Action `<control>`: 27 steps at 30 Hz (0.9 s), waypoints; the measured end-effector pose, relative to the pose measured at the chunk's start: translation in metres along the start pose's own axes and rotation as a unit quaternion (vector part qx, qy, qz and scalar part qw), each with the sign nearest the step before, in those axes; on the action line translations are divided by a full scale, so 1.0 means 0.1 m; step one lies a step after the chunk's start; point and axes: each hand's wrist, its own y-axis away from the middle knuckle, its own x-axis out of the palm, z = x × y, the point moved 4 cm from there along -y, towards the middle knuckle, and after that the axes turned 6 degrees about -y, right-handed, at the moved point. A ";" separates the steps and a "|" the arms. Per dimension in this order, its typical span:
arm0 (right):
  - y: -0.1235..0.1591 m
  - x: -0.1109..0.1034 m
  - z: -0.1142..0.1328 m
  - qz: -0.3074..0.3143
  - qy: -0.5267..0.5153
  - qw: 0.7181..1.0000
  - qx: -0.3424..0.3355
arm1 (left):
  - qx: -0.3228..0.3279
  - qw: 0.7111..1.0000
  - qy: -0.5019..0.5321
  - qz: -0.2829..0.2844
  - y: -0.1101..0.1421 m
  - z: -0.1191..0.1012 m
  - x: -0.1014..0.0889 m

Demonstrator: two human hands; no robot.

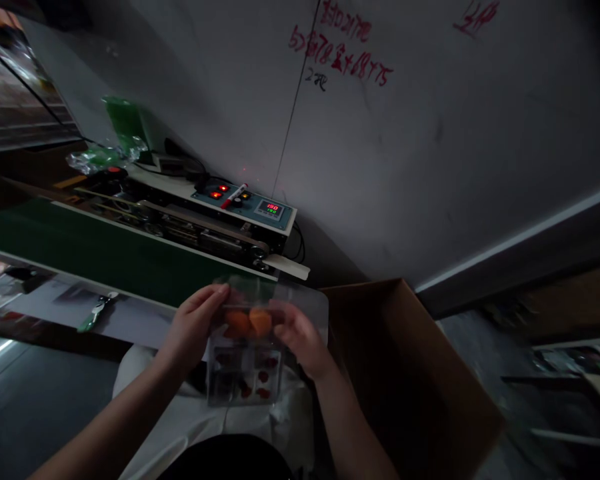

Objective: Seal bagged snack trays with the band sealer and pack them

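Note:
My left hand (195, 327) pinches the left upper edge of a clear plastic bag (303, 300) in front of my lap. Closed on its right side is my right hand (300, 337), fingertips beside two rounded orange pieces (249, 323). What these pieces are, I cannot tell. Just below the hands is a clear compartment box (245, 373) with small dark red pieces in several sections. The dim, blurred view does not show whether the box lies inside the bag or beneath it.
A sealing machine (205, 213) with lit switches and a red display runs along the wall, a marker (234, 196) on top. Its green conveyor belt (90, 247) lies to my left. An open cardboard box (405, 380) stands at right. Green-handled scissors (95, 313) lie below the belt.

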 end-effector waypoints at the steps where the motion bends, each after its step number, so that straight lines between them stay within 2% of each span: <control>1: 0.00 -0.05 -0.10 -0.025 0.015 1.000 -0.006 | -0.011 1.000 0.002 0.021 -0.04 0.04 0.01; 4: 0.01 -0.22 -0.28 -0.138 0.042 0.987 -0.072 | -0.067 0.990 0.006 0.125 -0.11 0.17 0.04; 6: -0.01 -0.27 -0.33 -0.145 0.056 0.982 -0.108 | -0.098 0.980 -0.017 0.171 -0.14 0.24 0.05; 9: -0.04 -0.29 -0.31 -0.121 0.093 0.971 -0.185 | -0.084 0.981 -0.063 0.160 -0.19 0.28 0.09; 13: -0.08 -0.36 -0.25 -0.163 0.184 0.927 -0.284 | -0.063 0.982 -0.087 0.155 -0.29 0.27 0.24; 17: -0.16 -0.48 -0.29 -0.174 0.255 0.907 -0.285 | -0.090 0.980 -0.100 0.149 -0.46 0.28 0.35; 23: -0.22 -0.65 -0.36 -0.200 0.287 0.890 -0.292 | -0.078 0.983 -0.116 0.120 -0.70 0.28 0.42; 27: -0.24 -0.66 -0.36 -0.186 0.282 0.889 -0.310 | -0.107 0.977 -0.125 0.135 -0.79 0.32 0.44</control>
